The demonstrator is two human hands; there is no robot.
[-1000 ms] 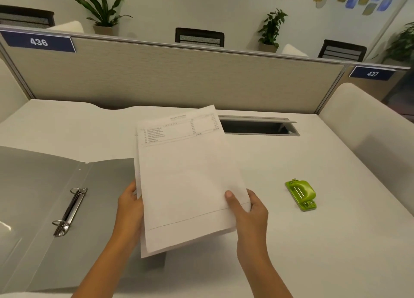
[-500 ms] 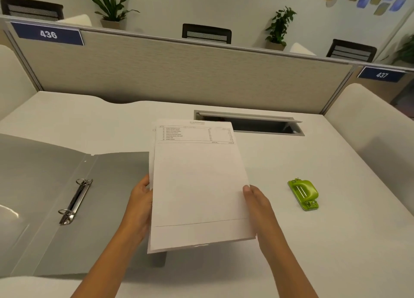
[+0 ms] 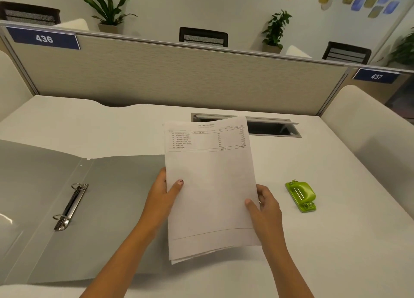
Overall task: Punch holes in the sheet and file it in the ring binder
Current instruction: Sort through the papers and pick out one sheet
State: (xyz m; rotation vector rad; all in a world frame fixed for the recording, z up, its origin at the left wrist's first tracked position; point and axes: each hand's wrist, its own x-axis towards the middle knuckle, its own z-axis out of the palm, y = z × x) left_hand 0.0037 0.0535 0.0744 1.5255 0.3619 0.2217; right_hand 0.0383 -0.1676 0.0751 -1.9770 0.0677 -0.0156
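Observation:
I hold a white printed sheet (image 3: 212, 185), with a second page showing under its lower edge, above the white desk in the middle of the view. My left hand (image 3: 162, 193) grips its left edge, thumb on top. My right hand (image 3: 264, 206) grips its right edge, thumb on the front. A grey ring binder (image 3: 107, 208) lies open flat on the left, its metal two-ring mechanism (image 3: 70, 206) shut. A small green hole punch (image 3: 301, 195) sits on the desk to the right of my right hand.
A recessed cable slot (image 3: 268, 126) with a raised lid lies behind the sheet. A beige partition (image 3: 179, 80) closes the desk's far side, and a white side panel (image 3: 369, 129) stands at the right. Chairs and potted plants are beyond the partition.
The sheet has been turned from tilted to straight and squared up in both hands. My left thumb now lies over its front. Binder and punch have not moved.

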